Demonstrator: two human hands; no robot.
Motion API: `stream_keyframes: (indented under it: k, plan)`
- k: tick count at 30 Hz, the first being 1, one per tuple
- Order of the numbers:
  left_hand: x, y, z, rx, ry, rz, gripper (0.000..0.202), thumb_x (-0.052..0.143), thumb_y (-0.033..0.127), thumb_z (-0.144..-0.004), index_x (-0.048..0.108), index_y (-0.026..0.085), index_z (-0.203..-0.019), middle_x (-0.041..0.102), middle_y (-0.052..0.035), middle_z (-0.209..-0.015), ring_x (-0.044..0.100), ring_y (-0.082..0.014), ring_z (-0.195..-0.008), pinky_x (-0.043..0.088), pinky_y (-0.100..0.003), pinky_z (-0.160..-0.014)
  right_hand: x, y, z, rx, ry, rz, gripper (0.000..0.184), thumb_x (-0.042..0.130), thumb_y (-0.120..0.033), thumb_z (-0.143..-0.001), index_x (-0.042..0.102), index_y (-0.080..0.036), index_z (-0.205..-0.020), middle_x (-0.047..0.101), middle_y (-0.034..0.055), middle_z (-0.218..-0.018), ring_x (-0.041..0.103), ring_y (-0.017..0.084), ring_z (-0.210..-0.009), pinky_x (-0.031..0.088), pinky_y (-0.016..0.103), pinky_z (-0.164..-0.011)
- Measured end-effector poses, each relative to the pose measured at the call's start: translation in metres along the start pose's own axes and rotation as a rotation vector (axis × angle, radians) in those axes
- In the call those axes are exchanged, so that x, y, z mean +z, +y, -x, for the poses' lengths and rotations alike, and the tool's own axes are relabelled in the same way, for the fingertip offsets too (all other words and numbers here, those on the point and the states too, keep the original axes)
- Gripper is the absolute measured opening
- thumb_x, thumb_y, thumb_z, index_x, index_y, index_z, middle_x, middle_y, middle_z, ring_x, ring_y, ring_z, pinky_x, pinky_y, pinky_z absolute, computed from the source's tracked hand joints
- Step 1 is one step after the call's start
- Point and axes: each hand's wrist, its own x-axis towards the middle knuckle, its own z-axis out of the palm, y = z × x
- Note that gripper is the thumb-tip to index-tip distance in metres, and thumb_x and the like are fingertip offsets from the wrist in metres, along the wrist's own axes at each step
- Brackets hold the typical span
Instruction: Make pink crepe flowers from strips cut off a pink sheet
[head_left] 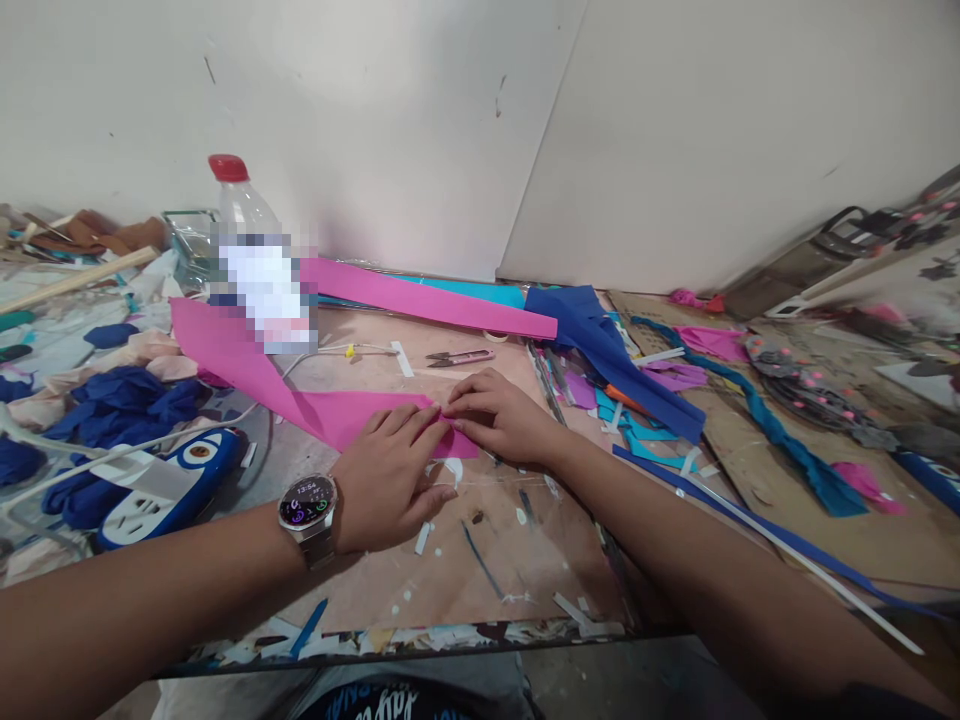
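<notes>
Both forearms reach in from the near edge of the desk (pixel 510 560), and a wristwatch (pixel 307 503) sits on the left one, just behind the left grip (pixel 390 470). That grip lies loosely spread, fingers pressing down on the near end of a pink paper sheet (pixel 352 412) and closed around nothing. The right grip (pixel 499 415) meets it fingertip to fingertip, fingers curled onto the same folded edge; whether it pinches the paper or only presses cannot be told. From under both grips the sheet runs away up and to the left, flat on the desk.

Just beyond the right grip lie thread snips (pixel 459 356). Farther beyond are a long pink strip (pixel 427 297) and, to the left, a clear bottle (pixel 255 260) with a red cap. Dark blue paper (pixel 600 340) lies to the right of the right grip. Left of the left grip sit a blue-and-white object (pixel 161 490) and bunched blue cloth (pixel 127 400).
</notes>
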Motion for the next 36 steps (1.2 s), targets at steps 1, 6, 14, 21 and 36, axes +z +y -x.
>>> stream_keyframes:
  k: [1, 6, 14, 21, 36]
  plan:
    - [0.001, 0.0, 0.0, -0.009, 0.006, 0.005, 0.071, 0.049, 0.057, -0.093, 0.041, 0.014, -0.149, 0.045, -0.0171, -0.154, 0.041, -0.039, -0.136, 0.033, -0.056, -0.11, 0.0, 0.0, 0.0, -0.003, -0.002, 0.003, 0.02, 0.066, -0.017, -0.091, 0.076, -0.024, -0.106, 0.071, 0.0085, -0.107, 0.06, 0.024, -0.104, 0.048, 0.045, -0.097]
    - [0.0, 0.0, 0.0, -0.073, 0.02, -0.006, 0.075, 0.048, 0.057, -0.093, 0.038, 0.01, -0.151, 0.05, -0.0187, -0.149, 0.039, -0.0408, -0.136, 0.031, -0.058, -0.11, 0.001, 0.002, 0.001, -0.022, 0.009, 0.007, 0.028, 0.059, -0.009, -0.091, 0.077, -0.024, -0.107, 0.071, 0.0086, -0.107, 0.06, 0.023, -0.103, 0.048, 0.044, -0.096]
    - [-0.002, 0.0, -0.001, -0.079, 0.009, -0.042, 0.068, 0.046, 0.058, -0.094, 0.046, 0.014, -0.147, 0.05, -0.0175, -0.148, 0.039, -0.0402, -0.135, 0.032, -0.058, -0.109, 0.002, 0.003, 0.001, -0.014, 0.014, 0.016, 0.035, 0.057, -0.002, -0.086, 0.079, -0.024, -0.101, 0.07, 0.0072, -0.105, 0.059, 0.023, -0.103, 0.048, 0.043, -0.096]
    - [-0.005, 0.001, -0.001, -0.06, -0.008, -0.036, 0.057, 0.048, 0.057, -0.093, 0.052, 0.025, -0.139, 0.048, -0.0142, -0.149, 0.039, -0.0409, -0.134, 0.035, -0.059, -0.105, -0.002, 0.0, 0.002, -0.007, 0.012, -0.025, 0.035, 0.055, 0.005, -0.074, 0.078, -0.022, -0.077, 0.07, 0.0063, -0.1, 0.061, 0.022, -0.1, 0.05, 0.042, -0.092]
    - [-0.005, 0.0, -0.001, -0.042, -0.027, -0.04, 0.055, 0.049, 0.061, -0.091, 0.055, 0.028, -0.135, 0.043, -0.0151, -0.149, 0.037, -0.0415, -0.134, 0.035, -0.06, -0.103, -0.009, -0.009, 0.0, 0.011, 0.002, -0.101, 0.031, 0.05, 0.004, -0.07, 0.068, -0.02, -0.065, 0.076, 0.0045, -0.093, 0.064, 0.021, -0.094, 0.051, 0.037, -0.088]
